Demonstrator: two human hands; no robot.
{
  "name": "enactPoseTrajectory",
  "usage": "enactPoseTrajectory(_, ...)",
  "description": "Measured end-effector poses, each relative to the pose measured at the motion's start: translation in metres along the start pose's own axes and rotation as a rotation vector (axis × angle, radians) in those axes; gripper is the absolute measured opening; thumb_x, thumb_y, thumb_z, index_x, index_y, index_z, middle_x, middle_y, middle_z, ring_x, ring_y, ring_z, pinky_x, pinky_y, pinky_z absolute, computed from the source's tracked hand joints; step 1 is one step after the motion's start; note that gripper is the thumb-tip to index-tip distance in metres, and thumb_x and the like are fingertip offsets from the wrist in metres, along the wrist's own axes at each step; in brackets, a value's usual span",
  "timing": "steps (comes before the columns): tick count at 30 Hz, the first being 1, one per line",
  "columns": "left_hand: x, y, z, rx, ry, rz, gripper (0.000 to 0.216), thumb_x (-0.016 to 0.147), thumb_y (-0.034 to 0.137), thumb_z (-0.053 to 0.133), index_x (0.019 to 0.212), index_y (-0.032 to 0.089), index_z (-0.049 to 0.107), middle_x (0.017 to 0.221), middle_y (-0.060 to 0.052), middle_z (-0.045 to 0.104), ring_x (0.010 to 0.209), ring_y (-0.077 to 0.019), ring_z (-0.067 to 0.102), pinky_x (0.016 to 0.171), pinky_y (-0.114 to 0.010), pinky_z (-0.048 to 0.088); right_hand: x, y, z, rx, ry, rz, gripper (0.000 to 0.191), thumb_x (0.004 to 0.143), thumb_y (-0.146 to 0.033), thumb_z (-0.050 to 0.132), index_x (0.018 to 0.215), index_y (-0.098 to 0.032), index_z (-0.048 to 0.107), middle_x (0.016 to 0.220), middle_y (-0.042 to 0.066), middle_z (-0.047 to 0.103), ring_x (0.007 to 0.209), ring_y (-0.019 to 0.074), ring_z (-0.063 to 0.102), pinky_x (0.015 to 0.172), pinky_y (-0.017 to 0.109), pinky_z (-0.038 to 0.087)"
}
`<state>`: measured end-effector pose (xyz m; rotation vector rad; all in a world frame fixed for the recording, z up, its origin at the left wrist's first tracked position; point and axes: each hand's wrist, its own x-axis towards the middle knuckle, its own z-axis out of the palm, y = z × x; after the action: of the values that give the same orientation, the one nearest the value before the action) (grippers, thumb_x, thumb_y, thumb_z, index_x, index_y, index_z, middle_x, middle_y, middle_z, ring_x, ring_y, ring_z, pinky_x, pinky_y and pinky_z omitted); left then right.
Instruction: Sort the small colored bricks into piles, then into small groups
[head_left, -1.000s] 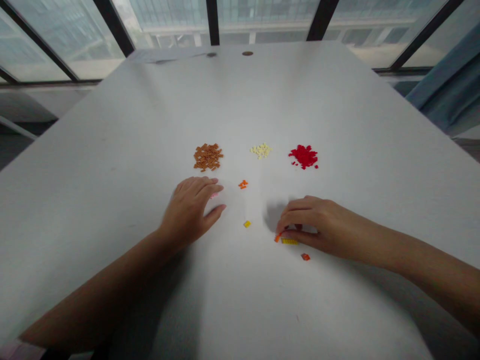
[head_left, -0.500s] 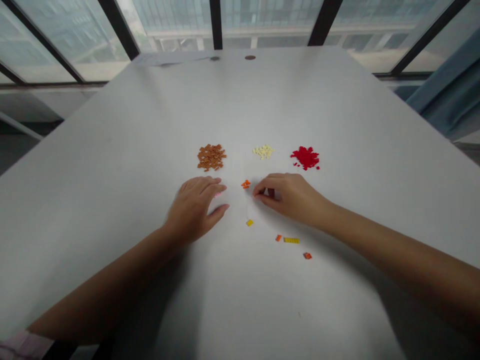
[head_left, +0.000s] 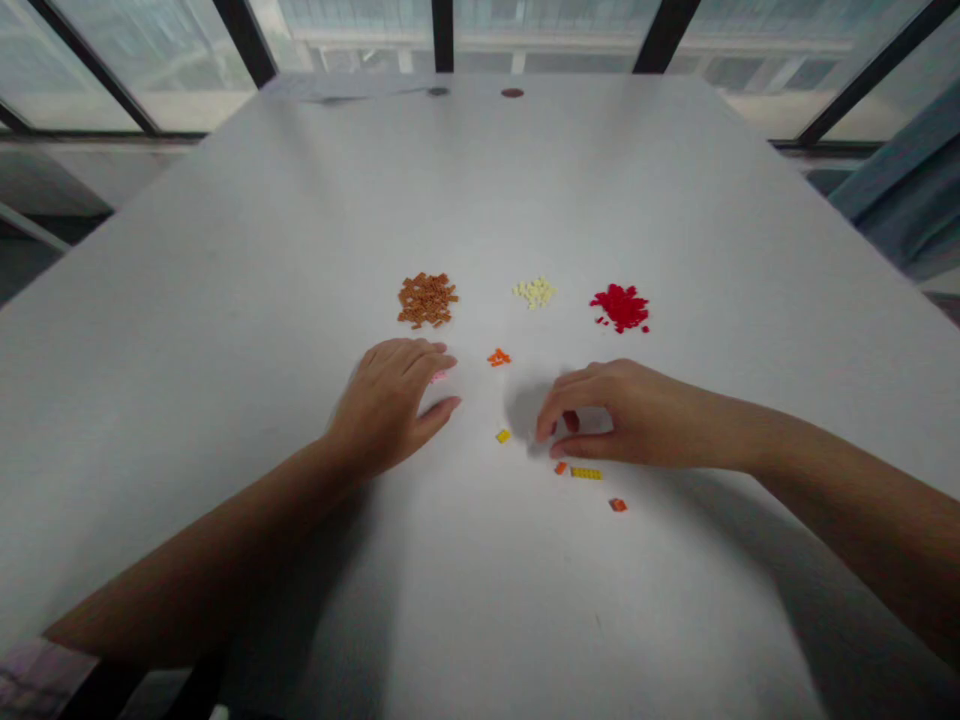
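Note:
My left hand (head_left: 394, 405) rests on the table with thumb and fingers apart. Small pink pieces (head_left: 439, 376) show partly beneath its fingertips. My right hand (head_left: 600, 410) hovers with curled fingers and a small gap between thumb and fingertips; nothing shows in that gap. Just below its thumb lie a small orange brick (head_left: 560, 468) and a long yellow studded brick (head_left: 586, 474). A small yellow brick (head_left: 503, 436) is to the left of its fingertips. Between my hands sits a little cluster of orange pieces (head_left: 499, 357). Another orange-red brick (head_left: 618, 505) lies nearer to me.
Beyond my hands on the white table (head_left: 300, 220) are piles of brown pieces (head_left: 427, 300), pale yellow pieces (head_left: 535, 292) and red pieces (head_left: 621, 307). Two round spots mark the far edge. Windows stand behind, with a blue curtain (head_left: 900, 180) at right.
My right hand has moved away from the orange cluster, toward me and to the right, and its fingers have parted slightly. My left hand keeps its place. The view has tilted a little downward.

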<state>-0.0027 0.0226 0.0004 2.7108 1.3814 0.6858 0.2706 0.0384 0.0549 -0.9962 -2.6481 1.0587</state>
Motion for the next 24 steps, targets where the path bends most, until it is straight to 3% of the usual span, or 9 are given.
enactPoseTrajectory(2, 0.0, 0.0, 0.0, 0.0, 0.004, 0.004, 0.029, 0.091, 0.029, 0.062, 0.116, 0.015, 0.061, 0.123, -0.014, 0.068, 0.116, -0.0302, 0.062, 0.104, -0.048, 0.045, -0.006, 0.0, 0.001, -0.03, -0.084, -0.005, 0.009, 0.081, -0.03, 0.07, 0.082, -0.022, 0.074, 0.08, 0.001, 0.071, 0.066, 0.0126, 0.061, 0.066, 0.027, 0.047)
enactPoseTrajectory(7, 0.0, 0.0, 0.0, 0.01, 0.012, 0.01, 0.029, 0.091, 0.028, 0.063, 0.116, 0.014, 0.061, 0.122, -0.015, 0.069, 0.115, -0.0307, 0.063, 0.102, -0.049, 0.045, -0.006, 0.005, 0.006, -0.113, -0.073, 0.02, 0.008, 0.082, -0.021, 0.067, 0.076, -0.022, 0.073, 0.072, -0.001, 0.068, 0.061, 0.011, 0.057, 0.065, 0.027, 0.044)
enactPoseTrajectory(16, 0.0, 0.0, -0.001, 0.015, 0.024, 0.02, 0.027, 0.091, 0.027, 0.063, 0.115, 0.014, 0.061, 0.121, -0.015, 0.069, 0.114, -0.03, 0.063, 0.102, -0.048, 0.046, 0.038, 0.014, 0.011, -0.202, 0.297, 0.195, 0.009, 0.085, -0.021, 0.066, 0.087, -0.019, 0.075, 0.075, 0.002, 0.071, 0.064, 0.0131, 0.06, 0.063, 0.026, 0.043)
enactPoseTrajectory(24, 0.0, 0.001, -0.001, 0.004, 0.012, 0.021, 0.028, 0.091, 0.027, 0.063, 0.115, 0.014, 0.061, 0.122, -0.014, 0.068, 0.115, -0.0298, 0.062, 0.104, -0.048, 0.045, 0.042, 0.019, 0.013, -0.24, 0.285, 0.125, 0.008, 0.085, -0.018, 0.066, 0.086, -0.017, 0.074, 0.079, 0.005, 0.068, 0.065, 0.0136, 0.058, 0.064, 0.027, 0.043)
